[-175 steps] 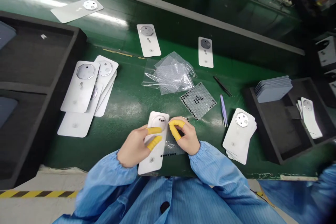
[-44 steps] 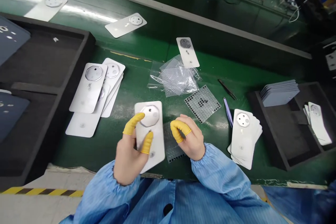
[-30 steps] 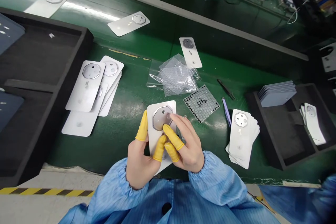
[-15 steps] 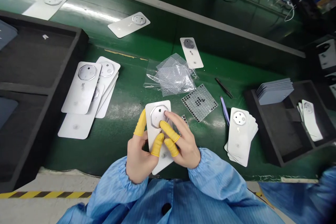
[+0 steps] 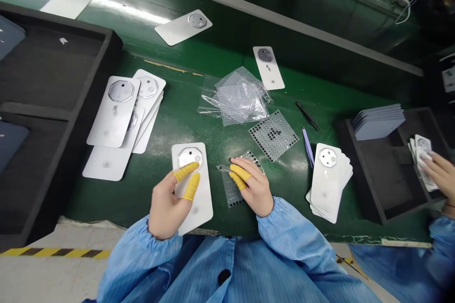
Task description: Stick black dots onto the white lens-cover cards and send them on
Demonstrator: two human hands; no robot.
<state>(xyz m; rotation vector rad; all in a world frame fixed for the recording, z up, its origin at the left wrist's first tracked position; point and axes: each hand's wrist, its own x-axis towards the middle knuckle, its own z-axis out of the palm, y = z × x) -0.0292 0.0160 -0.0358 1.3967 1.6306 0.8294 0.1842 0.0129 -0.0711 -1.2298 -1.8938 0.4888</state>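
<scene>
White phone back panel (image 5: 202, 194) was steadied by the left hand (image 5: 169, 204) at the near edge of the green bench (image 5: 149, 203), underside grip hidden; dotted sheet (image 5: 232, 194) was touched by bunched right hand (image 5: 256, 190), pinch unclear, sheet apparently part-used, panel likely unfinished.

The person wears a blue coat (image 5: 209, 267) with thin lines running down it. I can see one big, dark, round button (image 5: 223, 276) on the front. The long sleeves (image 5: 302, 234) are puffy and bunch up at the ends. The left hand (image 5: 168, 210) has yellow caps (image 5: 192, 187) on its thumb and pointing finger. The right hand (image 5: 259, 193) has two yellow ones too.
</scene>
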